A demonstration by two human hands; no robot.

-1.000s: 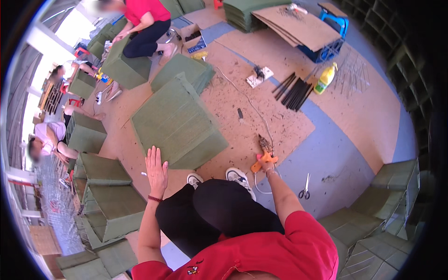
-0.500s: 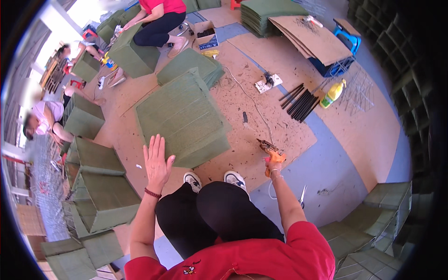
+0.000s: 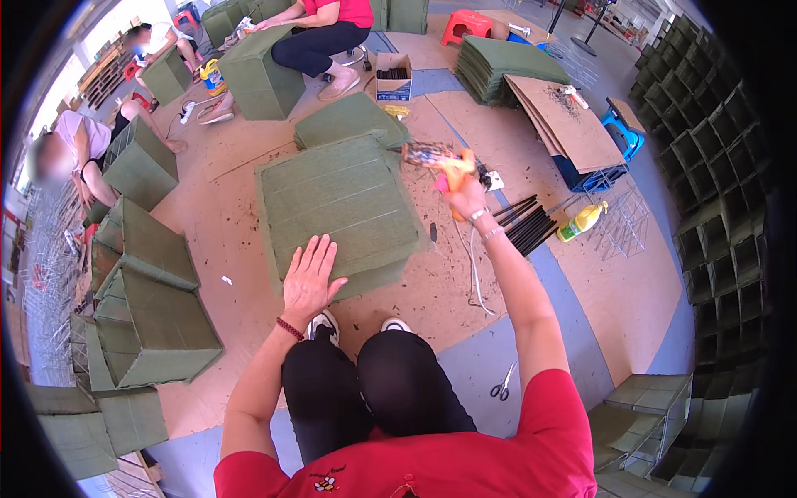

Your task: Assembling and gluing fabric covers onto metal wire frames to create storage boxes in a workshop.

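- Tan cardboard sheeting [image 3: 224,191] overlies much of the blue-grey workshop floor, probably to catch drips and scraps; dark bits litter it around the work.
- Just ahead of the knees sits the green fabric-covered box [image 3: 336,207], a broad panel facing up, perhaps turned so for easy reach with both hands.
- On its near edge the left hand [image 3: 311,274] lies palm down, fingers slightly spread and thumb out, gripping nothing; the flat press seems meant to steady the box.
- Clamped in the right hand [image 3: 466,199], fingers wrapped around the handle, is an orange glue gun [image 3: 454,170], its dirty front end pointed left toward the box's far right corner.
- Black sticks [image 3: 530,230], probably glue refills, lie in a loose row beyond the right forearm, likely kept within reach; a yellow bottle [image 3: 583,222] is just beside them.
- Dark-handled scissors [image 3: 503,383] rest on the floor near the right elbow.
- Motion blurs the gun's tip, so whether it touches the fabric cannot be told. The right hand partly hides a white-based object [image 3: 496,180], and the pale cable [image 3: 476,278] below the hand cannot be traced fully. The box's underside is out of sight.
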